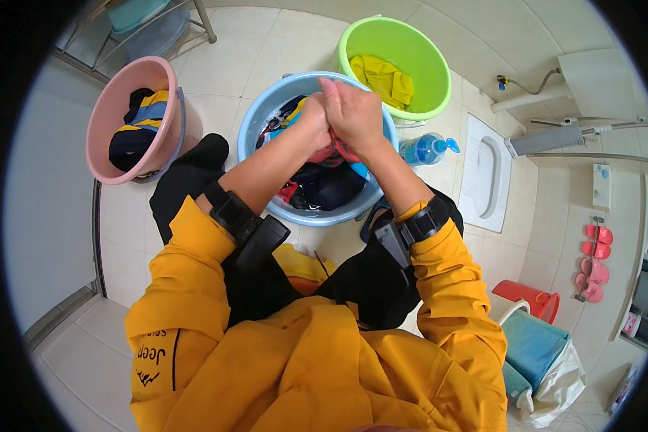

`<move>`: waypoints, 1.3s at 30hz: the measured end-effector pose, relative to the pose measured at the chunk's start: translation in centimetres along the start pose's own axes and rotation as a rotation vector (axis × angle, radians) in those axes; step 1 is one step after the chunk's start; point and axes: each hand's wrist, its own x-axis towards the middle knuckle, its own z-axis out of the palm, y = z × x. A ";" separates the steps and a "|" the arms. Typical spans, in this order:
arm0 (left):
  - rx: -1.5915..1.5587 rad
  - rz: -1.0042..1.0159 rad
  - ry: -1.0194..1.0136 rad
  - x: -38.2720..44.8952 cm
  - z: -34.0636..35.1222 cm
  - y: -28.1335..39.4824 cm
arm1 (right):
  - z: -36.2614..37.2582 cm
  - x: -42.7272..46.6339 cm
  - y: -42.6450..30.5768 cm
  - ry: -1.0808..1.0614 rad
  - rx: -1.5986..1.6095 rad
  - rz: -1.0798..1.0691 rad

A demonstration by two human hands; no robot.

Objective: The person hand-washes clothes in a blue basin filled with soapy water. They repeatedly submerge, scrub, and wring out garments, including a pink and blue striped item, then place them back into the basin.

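Observation:
Over a light blue plastic basin [248, 127] my two hands meet. My left hand [316, 116] lies partly behind my right hand [356, 110], and the two press together. Directly beneath them is a red patterned cloth [329, 154]; whether the fingers grip part of it is hidden. Wet dark clothes [329, 186] fill the basin, with blue, yellow and red pieces among them and some suds along the edge. A blue pump bottle [424, 149] stands just right of the basin.
A pink bucket [100, 132] with striped clothes stands at left, a green bucket [437, 81] with a yellow garment beyond the basin. A squat toilet [486, 173] is set in the floor at right. A metal rack [202, 21] stands at the upper left, a red bucket [529, 299] at the lower right.

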 end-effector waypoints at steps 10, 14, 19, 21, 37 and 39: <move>-0.031 -0.037 0.025 0.0 -0.4 0.6 | 0.8 -0.5 0.9 -0.019 -0.121 0.154; -0.011 -0.018 0.033 0.2 -0.4 0.6 | 1.4 -0.8 1.2 0.055 -0.141 0.062; 0.077 -0.036 0.050 0.1 -0.6 0.6 | 1.3 -0.8 1.1 0.083 -0.090 0.089; 0.059 -0.024 -0.033 0.1 -0.7 0.6 | 1.1 -0.7 0.8 0.088 -0.085 0.057; 0.107 -0.051 -0.030 0.9 -1.2 0.4 | 1.2 -0.9 0.8 0.154 -0.153 0.125; -0.156 -0.134 -0.103 0.6 -1.2 0.9 | 1.3 -0.7 1.1 0.100 -0.159 0.063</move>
